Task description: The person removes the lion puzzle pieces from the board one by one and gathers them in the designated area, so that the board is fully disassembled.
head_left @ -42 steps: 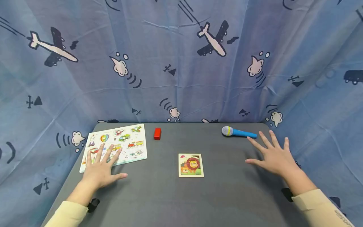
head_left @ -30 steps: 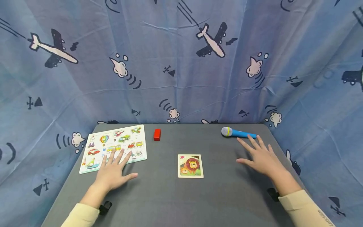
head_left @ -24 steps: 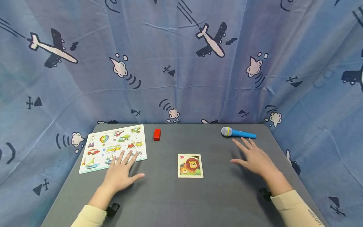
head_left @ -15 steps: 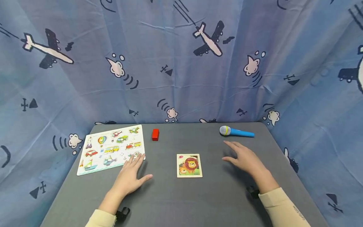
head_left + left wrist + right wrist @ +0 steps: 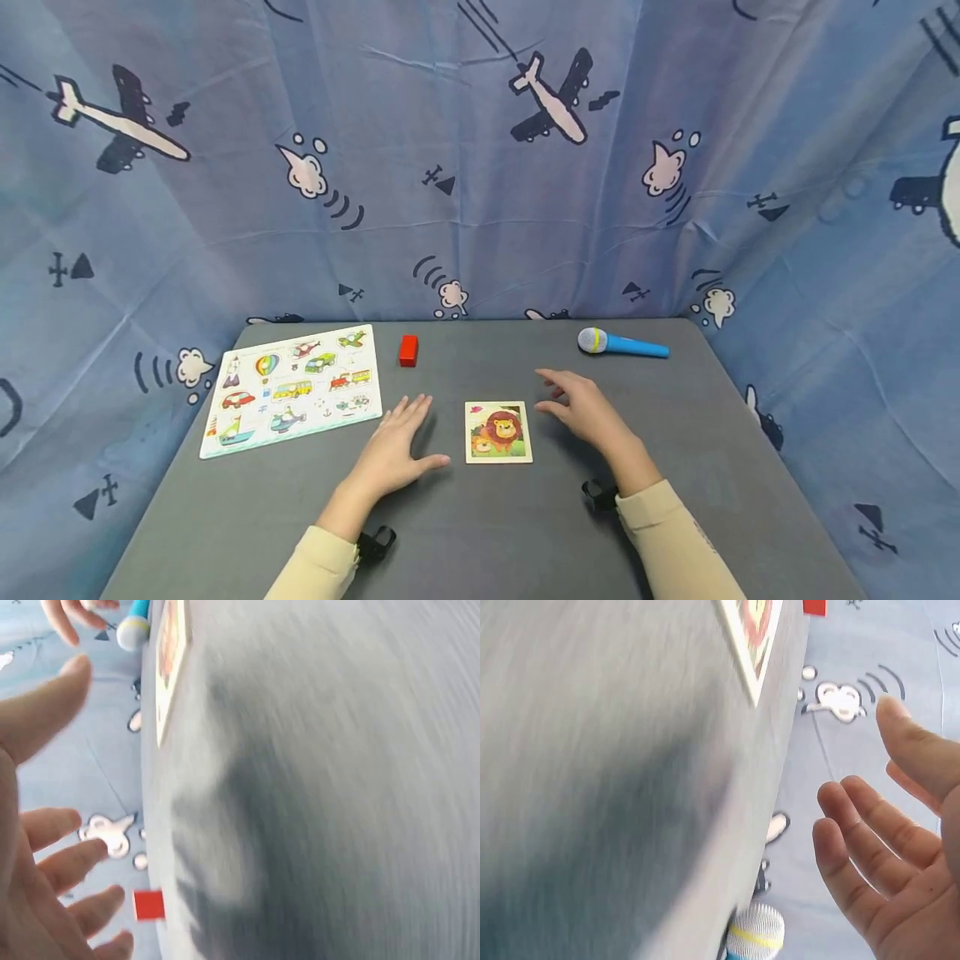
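Observation:
A small square lion puzzle lies flat near the middle of the grey table, its picture facing up. To its left my left hand hovers with fingers spread and the thumb pointing toward the puzzle; nothing is in it. My right hand is over the table on the other side, fingers slightly bent, thumb close to the puzzle's right edge, and holds nothing. In the left wrist view the puzzle appears beyond the thumb. The right wrist view shows a corner of the puzzle and relaxed fingers.
A white board with vehicle pictures lies at the left, close to my left fingertips. A red block sits at the back, and a blue toy microphone at the back right. A patterned blue curtain surrounds the grey table.
Both hands have moved inward, the left one rightward off the picture board and the right one leftward away from the microphone, toward the lion puzzle. The objects stay where they lay.

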A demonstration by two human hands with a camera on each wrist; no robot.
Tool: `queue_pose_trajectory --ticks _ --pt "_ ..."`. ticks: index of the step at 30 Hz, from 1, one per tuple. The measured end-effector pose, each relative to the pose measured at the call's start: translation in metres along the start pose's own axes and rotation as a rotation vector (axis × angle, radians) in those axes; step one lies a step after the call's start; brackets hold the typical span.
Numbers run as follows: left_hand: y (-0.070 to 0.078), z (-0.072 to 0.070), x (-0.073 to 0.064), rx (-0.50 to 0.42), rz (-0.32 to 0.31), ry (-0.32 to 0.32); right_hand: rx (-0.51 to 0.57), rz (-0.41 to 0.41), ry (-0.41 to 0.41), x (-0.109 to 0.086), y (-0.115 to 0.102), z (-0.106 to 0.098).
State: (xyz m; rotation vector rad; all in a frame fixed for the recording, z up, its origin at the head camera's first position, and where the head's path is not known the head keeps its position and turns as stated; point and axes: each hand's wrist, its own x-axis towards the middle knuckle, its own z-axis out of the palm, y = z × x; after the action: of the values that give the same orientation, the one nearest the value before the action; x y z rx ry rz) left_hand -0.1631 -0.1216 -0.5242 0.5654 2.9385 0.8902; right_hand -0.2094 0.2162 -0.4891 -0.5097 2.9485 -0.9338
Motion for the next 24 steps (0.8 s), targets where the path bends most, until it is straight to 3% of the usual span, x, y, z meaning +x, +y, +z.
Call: queue_pose_trajectory --ticks 8,14,19,24 --pt "0.02 0.021 0.014 -0.022 0.01 -0.063 0.04 0.027 -0.064 0.018 -0.02 0.03" --pt "0.021 0.035 0.018 -0.053 -0.036 -0.112 0.085 0.002 -0.105 0.028 -0.03 0.051" --pt "0.021 0.043 0.024 -0.106 -0.022 -0.112 0.093 -0.005 -0.133 0.034 -0.034 0.063" --pt "0.021 0.046 0.025 -0.085 -0.016 -0.115 0.065 -0.005 -0.163 0.04 -0.035 0.072"
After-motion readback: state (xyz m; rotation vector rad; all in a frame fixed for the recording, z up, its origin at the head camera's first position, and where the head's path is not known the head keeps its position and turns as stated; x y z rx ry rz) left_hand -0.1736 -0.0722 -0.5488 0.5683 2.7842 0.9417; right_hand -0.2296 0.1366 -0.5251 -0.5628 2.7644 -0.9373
